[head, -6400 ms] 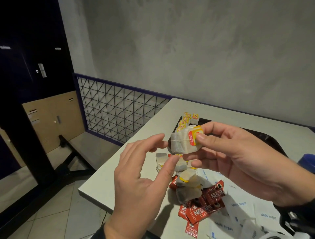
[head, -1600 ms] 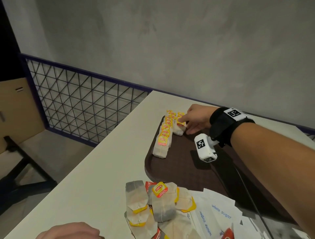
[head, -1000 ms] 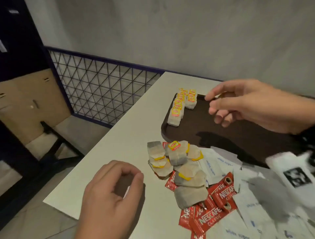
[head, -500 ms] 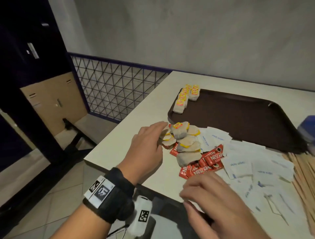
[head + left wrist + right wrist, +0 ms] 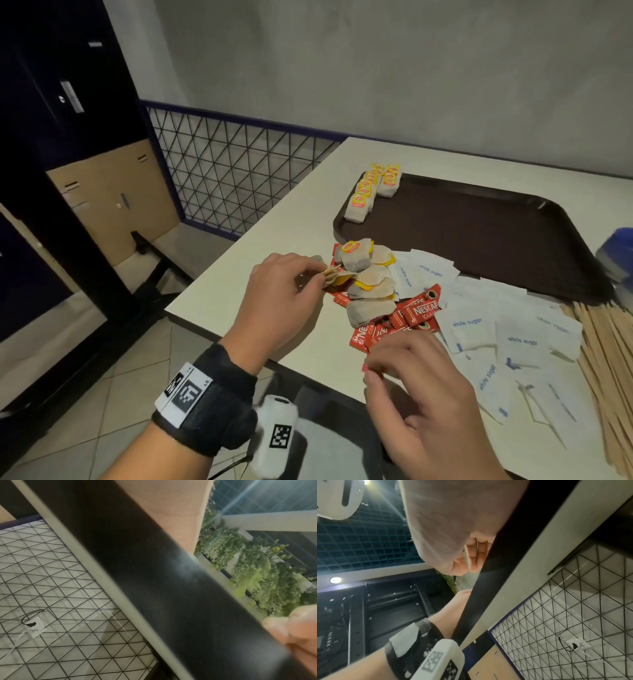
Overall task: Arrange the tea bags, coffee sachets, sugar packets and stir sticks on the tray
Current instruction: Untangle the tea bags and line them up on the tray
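Observation:
A brown tray [image 5: 479, 240] lies at the far side of the white table [image 5: 274, 246]. On its left edge stands a row of folded tea bags [image 5: 363, 200], with a second short stack [image 5: 390, 180] beside it. In front of the tray lies a pile of loose tea bags [image 5: 370, 291], red coffee sachets [image 5: 419, 310], white sugar packets [image 5: 517, 339] and wooden stir sticks [image 5: 609, 342]. My left hand [image 5: 322, 277] pinches a tea bag [image 5: 337, 275] at the pile's left edge. My right hand [image 5: 373, 363] hovers by the sachets near the table's front edge, fingers loosely curled, nothing seen in it.
A blue object [image 5: 616, 253] sits at the right edge beside the tray. A wire-mesh railing [image 5: 233, 178] and a drop to the tiled floor [image 5: 120, 377] lie left of the table. Both wrist views show mostly the table's edge from below.
My right hand left a tea bag on the tray and drew back to the front edge. My left hand reached to the pile and now pinches a tea bag.

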`<action>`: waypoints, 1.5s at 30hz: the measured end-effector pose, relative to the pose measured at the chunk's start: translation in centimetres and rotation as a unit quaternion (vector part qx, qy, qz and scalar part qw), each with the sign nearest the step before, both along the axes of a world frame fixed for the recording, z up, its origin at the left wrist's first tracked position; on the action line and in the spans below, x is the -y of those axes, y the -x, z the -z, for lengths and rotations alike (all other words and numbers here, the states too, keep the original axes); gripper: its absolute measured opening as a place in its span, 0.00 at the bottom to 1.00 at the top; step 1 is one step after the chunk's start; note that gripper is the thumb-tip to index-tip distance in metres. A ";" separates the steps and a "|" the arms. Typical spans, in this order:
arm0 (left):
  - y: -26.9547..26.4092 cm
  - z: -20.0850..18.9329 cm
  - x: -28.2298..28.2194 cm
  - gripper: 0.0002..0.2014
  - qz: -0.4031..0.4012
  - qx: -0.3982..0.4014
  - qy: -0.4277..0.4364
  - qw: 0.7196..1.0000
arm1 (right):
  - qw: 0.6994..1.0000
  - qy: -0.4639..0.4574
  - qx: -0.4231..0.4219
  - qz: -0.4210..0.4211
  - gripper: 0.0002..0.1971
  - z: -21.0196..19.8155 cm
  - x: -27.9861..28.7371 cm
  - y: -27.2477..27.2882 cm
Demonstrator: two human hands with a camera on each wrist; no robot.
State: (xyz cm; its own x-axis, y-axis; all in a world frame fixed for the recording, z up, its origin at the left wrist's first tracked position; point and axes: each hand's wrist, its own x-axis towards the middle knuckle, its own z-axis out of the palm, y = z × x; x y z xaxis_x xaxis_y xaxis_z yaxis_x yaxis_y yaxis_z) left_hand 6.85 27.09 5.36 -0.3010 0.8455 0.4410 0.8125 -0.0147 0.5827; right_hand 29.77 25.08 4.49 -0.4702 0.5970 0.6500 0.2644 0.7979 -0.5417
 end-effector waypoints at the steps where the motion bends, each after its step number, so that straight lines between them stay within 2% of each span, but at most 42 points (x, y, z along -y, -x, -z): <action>1: 0.1 0.1 0.0 0.09 0.001 0.023 -0.010 1.000 | 1.000 0.014 -0.007 0.003 0.03 -0.1 -0.1 0.0; 3: 0.1 0.2 0.1 0.08 0.000 0.054 -0.029 0.998 | 0.999 0.034 -0.030 0.014 0.02 -0.2 -0.1 -0.2; 7: -0.2 -0.1 0.2 0.07 -0.019 0.110 -0.081 0.990 | 0.993 0.081 -0.083 0.026 0.09 -0.5 -0.3 -0.5; 10: -0.4 -0.5 0.9 0.08 -0.038 0.172 -0.129 0.976 | 0.987 0.124 -0.096 0.027 0.08 -0.5 -0.3 -0.5; 12: -1.3 -0.9 1.7 0.08 -0.040 0.182 -0.164 0.969 | 0.985 0.139 -0.099 0.027 0.08 -0.7 -0.3 -0.6; 16: -4.2 -2.5 3.7 0.09 0.033 0.224 -0.212 0.951 | 0.971 0.195 -0.138 0.028 0.02 -1.5 -0.2 -0.4; 18: -5.6 -3.1 4.3 0.09 0.086 0.256 -0.196 0.943 | 0.961 0.222 -0.161 0.040 0.06 -2.0 -0.1 -0.4; 21: -6.9 -3.1 4.4 0.06 0.167 0.312 -0.121 0.927 | 0.939 0.260 -0.223 0.039 0.07 -2.3 -0.1 -0.3; 25: -7.9 -2.4 4.0 0.12 0.219 0.367 -0.034 0.904 | 0.920 0.292 -0.259 0.025 0.06 -2.3 -0.6 -0.7; 28: -8.1 -2.0 3.7 0.13 0.224 0.404 -0.021 0.887 | 0.922 0.298 -0.246 0.020 0.04 -1.9 -0.9 -1.1; 32: -8.2 -1.2 3.6 0.13 0.217 0.455 0.009 0.864 | 0.904 0.325 -0.275 0.029 0.04 -1.2 -1.5 -1.5; 34: -8.3 -1.1 3.7 0.10 0.226 0.465 0.023 0.856 | 0.898 0.337 -0.282 0.025 0.04 -1.1 -1.7 -1.6; 36: -8.4 -1.2 3.8 0.06 0.230 0.459 0.031 0.858 | 0.903 0.330 -0.274 0.024 0.05 -1.0 -1.7 -1.6; 41: -8.3 -1.3 3.9 0.05 0.217 0.464 0.036 0.858 | 0.917 0.302 -0.258 0.036 0.07 -0.8 -1.7 -1.7; 45: -8.3 -1.2 3.9 0.04 0.203 0.511 0.026 0.835 | 0.913 0.306 -0.264 0.049 0.07 -0.9 -1.6 -1.6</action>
State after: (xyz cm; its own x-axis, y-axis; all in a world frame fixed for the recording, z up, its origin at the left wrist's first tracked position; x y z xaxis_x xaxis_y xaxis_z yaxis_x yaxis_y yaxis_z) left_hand 15.14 23.24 6.61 -0.1822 0.9792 0.0888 -0.1744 -0.1211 0.9772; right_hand 31.39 26.67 5.34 -0.1125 0.9470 0.3009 -0.1100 0.2891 -0.9510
